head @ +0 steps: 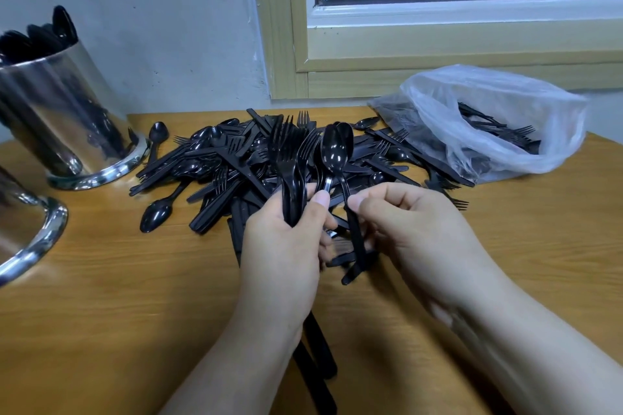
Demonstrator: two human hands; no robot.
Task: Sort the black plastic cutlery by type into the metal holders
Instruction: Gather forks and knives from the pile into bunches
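- Above worktop (101,280), front centre: left hand (286,246) gripping bunch of forks (290,152), tines up, handles down through palm.
- Right hand (414,229) pinching spoon (337,148) by handle; bowl up, long axis near upright, just beside forks. Possibly a second spoon behind; cannot tell.
- Pile (219,165) of mixed cutlery behind hands; more in bag (488,118), right rear.
- Holder (60,118) with spoons at left rear, well apart; second holder (30,236) at left edge.
- Judgement: spoon must cross leftward; left hand nearer holders but full.
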